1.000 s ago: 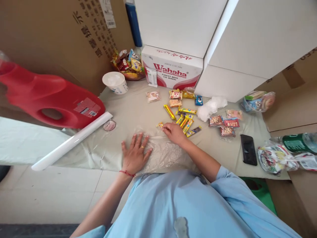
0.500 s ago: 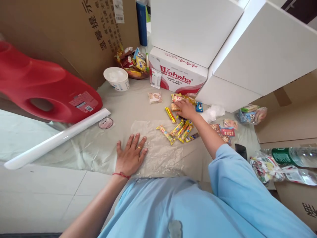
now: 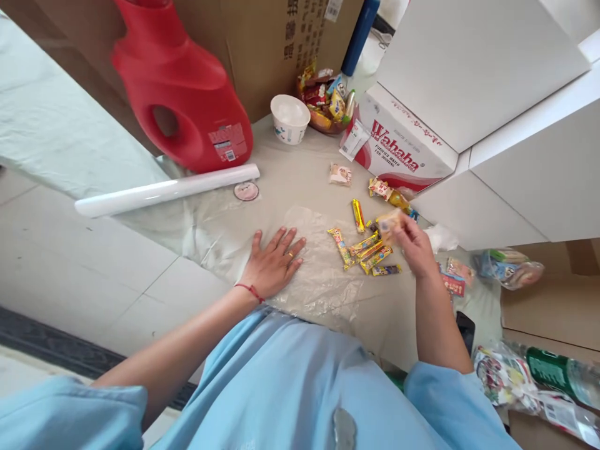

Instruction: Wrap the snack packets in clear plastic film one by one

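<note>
My left hand (image 3: pixel 273 261) lies flat with its fingers spread on a thin clear plastic sheet (image 3: pixel 323 294) near the table's front edge. My right hand (image 3: pixel 416 249) pinches a small wrapped snack (image 3: pixel 389 225), blurred by motion and held above the table. Just left of that hand lie several yellow-wrapped candy bars (image 3: pixel 370 250) in a loose group, one of them a little apart on the left. Behind the right hand, a cream-and-red snack packet (image 3: pixel 380 188) and an amber-coloured packet (image 3: pixel 399 199) rest close to the Wahaba-like printed water carton (image 3: pixel 391 147).
A red detergent jug (image 3: pixel 187 94), a white roll (image 3: pixel 169 189) and a paper bowl (image 3: pixel 290 119) stand left and back. A basket of snacks (image 3: pixel 328 103) sits beside the carton. White boxes (image 3: pixel 515 181) rise at the right; a phone (image 3: pixel 465 331) and plastic bottles (image 3: pixel 557 372) lie lower right.
My right hand has picked up a wrapped snack from near the carton and drawn it back toward me. My left hand stays flat on the sheet. The camera view has turned and shifted.
</note>
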A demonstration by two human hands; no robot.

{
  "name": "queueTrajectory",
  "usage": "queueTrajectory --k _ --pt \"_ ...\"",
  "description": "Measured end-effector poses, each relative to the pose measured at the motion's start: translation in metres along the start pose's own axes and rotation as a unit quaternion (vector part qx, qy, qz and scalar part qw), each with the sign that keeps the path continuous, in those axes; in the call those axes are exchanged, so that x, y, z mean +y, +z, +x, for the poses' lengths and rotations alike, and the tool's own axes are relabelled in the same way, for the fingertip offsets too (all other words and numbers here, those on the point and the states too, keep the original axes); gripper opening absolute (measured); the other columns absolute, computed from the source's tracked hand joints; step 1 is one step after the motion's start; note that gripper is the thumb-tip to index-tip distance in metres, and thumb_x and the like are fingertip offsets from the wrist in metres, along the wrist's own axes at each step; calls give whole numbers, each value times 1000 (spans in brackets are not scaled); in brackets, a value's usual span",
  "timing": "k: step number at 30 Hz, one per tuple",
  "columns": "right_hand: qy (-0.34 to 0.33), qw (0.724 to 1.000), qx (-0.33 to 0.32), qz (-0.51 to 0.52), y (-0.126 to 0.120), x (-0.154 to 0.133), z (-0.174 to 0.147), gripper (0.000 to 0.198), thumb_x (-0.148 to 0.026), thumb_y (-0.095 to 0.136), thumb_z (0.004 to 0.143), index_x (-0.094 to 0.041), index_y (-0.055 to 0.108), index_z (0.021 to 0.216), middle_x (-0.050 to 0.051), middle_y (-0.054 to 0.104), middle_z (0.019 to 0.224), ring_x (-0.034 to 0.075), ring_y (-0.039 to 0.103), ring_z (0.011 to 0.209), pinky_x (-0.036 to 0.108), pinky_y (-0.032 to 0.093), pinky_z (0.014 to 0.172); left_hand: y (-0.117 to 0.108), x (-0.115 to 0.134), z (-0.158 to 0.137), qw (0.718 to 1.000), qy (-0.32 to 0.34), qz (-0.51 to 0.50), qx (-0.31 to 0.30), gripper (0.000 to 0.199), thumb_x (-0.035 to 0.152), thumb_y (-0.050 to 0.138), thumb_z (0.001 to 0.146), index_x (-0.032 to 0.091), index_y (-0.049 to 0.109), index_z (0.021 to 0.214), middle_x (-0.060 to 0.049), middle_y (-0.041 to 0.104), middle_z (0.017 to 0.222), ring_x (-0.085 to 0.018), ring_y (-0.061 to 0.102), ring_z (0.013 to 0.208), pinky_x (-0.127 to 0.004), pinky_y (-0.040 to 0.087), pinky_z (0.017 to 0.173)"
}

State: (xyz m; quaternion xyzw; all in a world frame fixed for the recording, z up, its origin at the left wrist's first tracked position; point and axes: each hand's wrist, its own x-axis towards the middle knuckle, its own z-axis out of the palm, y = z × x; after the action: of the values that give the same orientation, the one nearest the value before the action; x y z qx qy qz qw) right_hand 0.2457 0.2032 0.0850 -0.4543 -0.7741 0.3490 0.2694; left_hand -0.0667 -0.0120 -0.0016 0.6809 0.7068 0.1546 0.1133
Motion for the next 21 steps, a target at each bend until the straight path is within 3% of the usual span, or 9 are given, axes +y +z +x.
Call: queueTrajectory --k 3,6,9,12,15,18,21 --pt "-23 980 -196 9 47 -40 -28 45 -49 60 99 -26 65 138 4 75 115 21 70 99 34 55 90 1 -1 -1 1000 0 0 -2 56 45 27 108 31 43 159 -10 36 169 -34 31 158 -73 3 124" --pt "-91 945 -311 -41 100 -65 -39 35 -41 53 104 -23 71 128 6 75 112 21 69 100 34 54 92 2 -1 -1 1000 -2 3 2 55 42 26 108 31 42 159 -10 36 168 -34 32 157 -74 5 123" --pt "-125 946 -236 -185 130 -74 -42 35 -37 50 106 -18 72 126 13 71 120 27 62 112 43 50 101 1 0 0 1000 -3 5 5 55 43 27 107 31 44 158 -9 36 169 -34 32 157 -74 5 123" --pt "-156 934 -174 -271 139 -75 -52 47 -48 59 101 -20 65 138 16 63 136 33 50 128 51 44 109 0 0 0 1000 -1 3 1 55 43 27 107 32 45 158 -9 36 169 -33 32 157 -73 4 124" --pt "-175 918 -204 -291 143 -72 -70 56 -43 68 97 -23 56 148 13 64 136 33 47 131 51 41 112 0 0 -1 1000 -5 5 -1 55 42 26 107 32 45 158 -9 36 169 -33 32 157 -72 2 124" --pt "-175 927 -206 -261 140 -64 -81 57 -39 68 97 -23 54 150 13 63 136 29 49 129 46 42 114 0 0 -1 1000 -9 16 -4 56 42 25 107 32 43 159 -9 35 169 -32 32 157 -71 0 124" --pt "-165 955 -128 -210 112 -46 -69 51 -47 58 102 -22 57 146 15 60 140 28 51 130 44 43 114 0 0 0 1000 -8 24 -8 58 42 23 107 31 42 160 -9 34 170 -32 32 157 -70 0 124"
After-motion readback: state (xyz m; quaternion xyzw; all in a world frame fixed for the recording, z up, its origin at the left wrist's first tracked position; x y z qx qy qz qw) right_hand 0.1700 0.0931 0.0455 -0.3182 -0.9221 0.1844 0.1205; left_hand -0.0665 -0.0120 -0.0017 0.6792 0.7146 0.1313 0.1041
